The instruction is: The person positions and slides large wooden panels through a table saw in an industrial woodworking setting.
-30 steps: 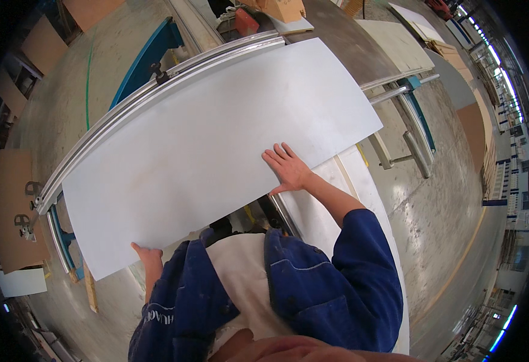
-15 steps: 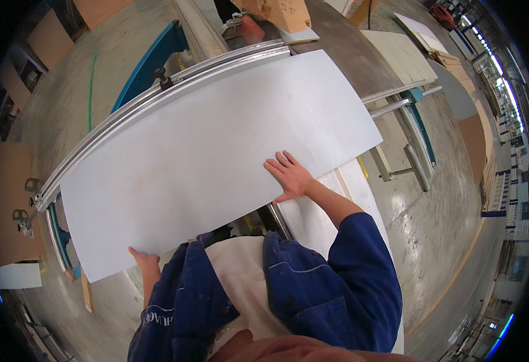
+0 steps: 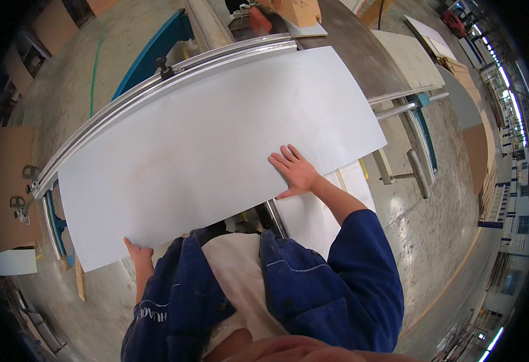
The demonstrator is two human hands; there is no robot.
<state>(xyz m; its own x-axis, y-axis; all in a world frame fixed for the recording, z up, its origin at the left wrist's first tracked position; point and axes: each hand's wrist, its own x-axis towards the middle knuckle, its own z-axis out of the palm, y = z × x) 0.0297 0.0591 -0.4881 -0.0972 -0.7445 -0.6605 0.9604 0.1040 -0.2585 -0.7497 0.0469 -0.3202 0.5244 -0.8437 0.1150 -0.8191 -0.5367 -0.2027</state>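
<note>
A long white panel (image 3: 216,145) lies slantwise in front of me, its far long edge along a metal fence rail (image 3: 174,66). At the panel's near left edge is my left hand (image 3: 139,250), closed on it with the thumb on top; the other fingers are hidden underneath. My right hand (image 3: 297,174) rests flat on the top face by the near edge, right of the middle, fingers spread and thumb pointing back toward me. A dark clamp knob (image 3: 165,69) stands up from the rail.
Beyond the panel's right end is a grey-brown machine table (image 3: 361,57). Another white board (image 3: 318,223) sits below my right forearm. A metal support frame (image 3: 418,145) juts out on the right. A blue machine arm (image 3: 156,51) curves behind the rail; brown sheets (image 3: 11,181) stand far left.
The view has shifted and turned slightly. Both hands keep about the same places on the panel, which shows no clear movement along the rail.
</note>
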